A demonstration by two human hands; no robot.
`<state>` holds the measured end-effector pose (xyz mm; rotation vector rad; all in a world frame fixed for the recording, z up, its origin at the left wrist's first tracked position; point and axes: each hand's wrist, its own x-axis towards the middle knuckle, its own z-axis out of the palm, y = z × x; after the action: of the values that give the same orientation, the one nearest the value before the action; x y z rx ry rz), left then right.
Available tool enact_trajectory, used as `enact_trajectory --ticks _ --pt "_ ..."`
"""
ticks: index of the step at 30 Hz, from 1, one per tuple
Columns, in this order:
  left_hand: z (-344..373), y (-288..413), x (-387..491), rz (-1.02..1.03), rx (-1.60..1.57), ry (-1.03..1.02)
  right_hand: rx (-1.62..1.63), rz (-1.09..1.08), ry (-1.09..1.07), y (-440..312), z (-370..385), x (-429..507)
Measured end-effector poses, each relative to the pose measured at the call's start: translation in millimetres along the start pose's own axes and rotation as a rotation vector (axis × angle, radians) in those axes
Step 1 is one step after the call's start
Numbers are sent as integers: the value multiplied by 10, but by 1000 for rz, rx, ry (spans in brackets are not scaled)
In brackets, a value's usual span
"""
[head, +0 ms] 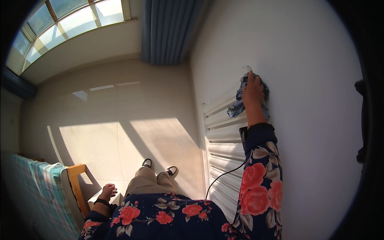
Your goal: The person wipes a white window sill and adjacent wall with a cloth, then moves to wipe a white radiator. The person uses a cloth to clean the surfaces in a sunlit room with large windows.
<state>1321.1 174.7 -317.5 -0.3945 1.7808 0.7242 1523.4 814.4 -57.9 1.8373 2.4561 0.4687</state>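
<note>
My right hand [253, 92] reaches far out to the right and presses a crumpled blue plaid cloth [237, 108] against the top corner of a white wall radiator [223, 121]. One finger extends toward the radiator's rounded end [246, 69]. Part of the cloth hangs over the upper bars; my hand and forearm hide some of it. Down at my left side hangs my left hand [109, 192], its fingers loosely bent and nothing visible in them. It is near the wooden end of a bed frame [78, 183].
A black cable [223, 174] runs from a dark device [243, 133], partly behind my sleeve, in front of the radiator. Blue curtains [168, 33] hang beside the window [75, 24]. Green plaid bedding [36, 177] covers the bed at left. Sunlight falls across the tiled floor [90, 141].
</note>
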Motion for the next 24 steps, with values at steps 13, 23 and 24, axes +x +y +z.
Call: enact_trajectory --ticks 13,23,24 --pt "-285 1020 443 224 87 -85 -36 65 171 678 -96 -1652" --pt "-534 1039 729 187 202 -91 -87 186 278 964 -64 -2528" --pt "-525 1060 737 189 190 -95 -118 194 266 935 -66 -2484"
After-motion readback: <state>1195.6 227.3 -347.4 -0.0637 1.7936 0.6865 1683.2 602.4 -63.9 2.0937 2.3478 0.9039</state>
